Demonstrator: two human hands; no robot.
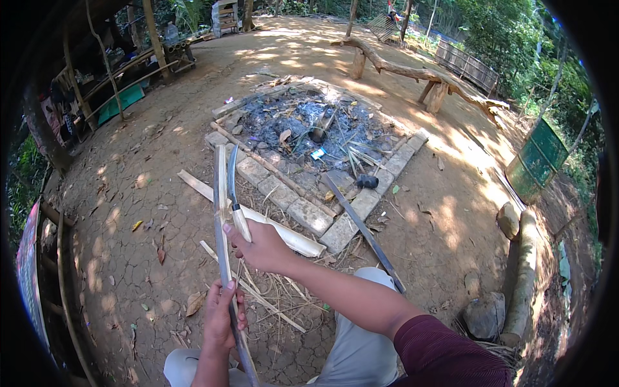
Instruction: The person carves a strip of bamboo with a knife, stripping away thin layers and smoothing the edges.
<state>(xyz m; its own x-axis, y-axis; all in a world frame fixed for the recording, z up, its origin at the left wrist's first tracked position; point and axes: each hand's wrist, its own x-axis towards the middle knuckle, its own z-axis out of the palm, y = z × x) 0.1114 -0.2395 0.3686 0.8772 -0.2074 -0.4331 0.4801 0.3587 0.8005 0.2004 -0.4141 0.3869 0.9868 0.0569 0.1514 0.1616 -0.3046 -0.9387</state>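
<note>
My right hand is closed round the pale wooden handle of a knife with a dark, slightly curved blade. The blade points away from me and lies along the right side of a long split bamboo strip. My left hand grips that strip lower down, with the thumb on top. The strip runs from near my lap up toward the fire pit. Pale thin shavings lie on the ground beyond my knees. A wide split bamboo piece rests under the strip, partly hidden by my right hand.
A brick-edged fire pit full of ash lies ahead, with a small black object on its rim. Another dark strip leans there. A log bench stands farther off; a green metal drum and a log are right.
</note>
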